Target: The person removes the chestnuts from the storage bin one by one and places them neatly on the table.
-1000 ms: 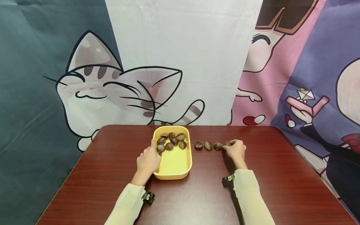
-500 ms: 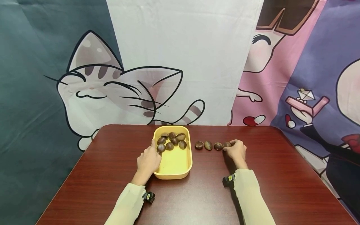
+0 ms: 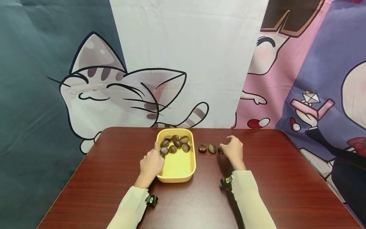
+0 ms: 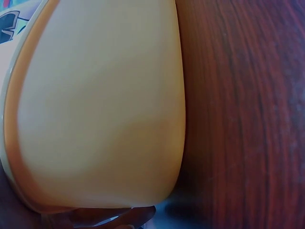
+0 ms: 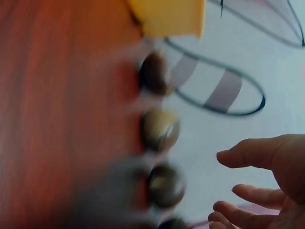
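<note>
My left hand (image 3: 151,163) grips the left wall of a yellow plastic tray (image 3: 176,180). In the left wrist view the side of the tray fills much of the picture, with fingers (image 4: 136,217) at its lower edge. Several brown chestnuts (image 3: 172,149) lie in the far half of the tray. My right hand (image 3: 234,152) hovers over a row of chestnuts (image 3: 212,148) on the table, thumb and fingers apart and holding nothing. The right wrist view shows a glossy chestnut (image 5: 166,186) in the row and, at the bottom edge, part of another chestnut (image 5: 173,223).
A dark red wood-grain table (image 3: 114,171) carries everything. Behind its far edge hangs a cloth backdrop (image 3: 188,47) with cartoon drawings. The row of chestnuts runs sideways to the right of the tray.
My right hand has let go of the rightmost chestnut in the row, opened its fingers and moved up and left. The left hand has kept its hold on the tray.
</note>
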Motion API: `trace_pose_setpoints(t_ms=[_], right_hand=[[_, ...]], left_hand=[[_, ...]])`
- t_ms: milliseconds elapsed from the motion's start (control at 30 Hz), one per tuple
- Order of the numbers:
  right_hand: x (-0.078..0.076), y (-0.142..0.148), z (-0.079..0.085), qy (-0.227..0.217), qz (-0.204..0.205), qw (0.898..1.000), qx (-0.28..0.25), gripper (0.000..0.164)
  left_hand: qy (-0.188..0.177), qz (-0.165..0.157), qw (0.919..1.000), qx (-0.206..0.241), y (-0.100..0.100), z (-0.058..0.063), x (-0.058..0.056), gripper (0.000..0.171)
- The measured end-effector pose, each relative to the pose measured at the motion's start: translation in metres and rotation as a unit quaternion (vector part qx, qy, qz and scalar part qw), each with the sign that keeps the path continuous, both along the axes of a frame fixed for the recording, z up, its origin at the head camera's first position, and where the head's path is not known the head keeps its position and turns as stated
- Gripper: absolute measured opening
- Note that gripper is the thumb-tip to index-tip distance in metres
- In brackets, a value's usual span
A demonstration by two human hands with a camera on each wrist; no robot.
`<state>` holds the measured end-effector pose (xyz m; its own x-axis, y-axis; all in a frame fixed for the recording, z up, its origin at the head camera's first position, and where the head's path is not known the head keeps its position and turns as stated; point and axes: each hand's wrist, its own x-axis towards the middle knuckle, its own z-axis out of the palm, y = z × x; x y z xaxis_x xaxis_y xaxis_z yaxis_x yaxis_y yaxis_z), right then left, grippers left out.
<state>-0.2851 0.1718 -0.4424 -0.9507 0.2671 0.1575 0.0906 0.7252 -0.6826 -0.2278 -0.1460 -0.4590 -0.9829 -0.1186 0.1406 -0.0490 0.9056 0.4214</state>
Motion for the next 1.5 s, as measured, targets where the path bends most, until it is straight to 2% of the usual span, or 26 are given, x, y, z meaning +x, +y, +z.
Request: trace_pose_setpoints(t_ms=[167,300,400,633,733,900,1100,1500], right_hand=[[-0.003,-0.034,0.015,0.017,0.046,0.999,-0.01,0.043],[-0.005,-0.062,0.019,0.044,0.114,0.993,-0.012,0.041],[-0.006,-0.083,0.019,0.063,0.156,0.986,-0.011,0.04],[-0.008,-0.125,0.014,0.096,0.22,0.971,-0.002,0.04],[-0.009,-0.138,0.01,0.086,0.25,0.964,0.003,0.04],[-0.014,-0.151,0.001,0.065,0.274,0.959,-0.004,0.038],[-0.019,-0.153,-0.006,0.041,0.268,0.962,0.038,0.036],[-0.021,-0.156,-0.005,0.025,0.283,0.956,0.069,0.029]], left_hand=[[0.002,0.001,1.0,0.0,0.0,-0.001,0.001,0.064],[0.002,0.002,1.0,0.002,0.001,-0.002,0.001,0.064],[0.0,0.005,1.0,-0.002,0.0,-0.001,0.0,0.064],[0.0,0.005,1.0,-0.004,0.001,0.0,-0.001,0.064],[-0.003,0.005,1.0,0.0,0.0,0.0,-0.001,0.064],[-0.012,0.007,0.9999,0.005,0.001,-0.001,-0.001,0.064],[-0.011,0.004,0.9999,0.006,0.003,-0.001,-0.002,0.064],[-0.012,0.009,0.9998,0.012,0.001,-0.002,-0.004,0.065]])
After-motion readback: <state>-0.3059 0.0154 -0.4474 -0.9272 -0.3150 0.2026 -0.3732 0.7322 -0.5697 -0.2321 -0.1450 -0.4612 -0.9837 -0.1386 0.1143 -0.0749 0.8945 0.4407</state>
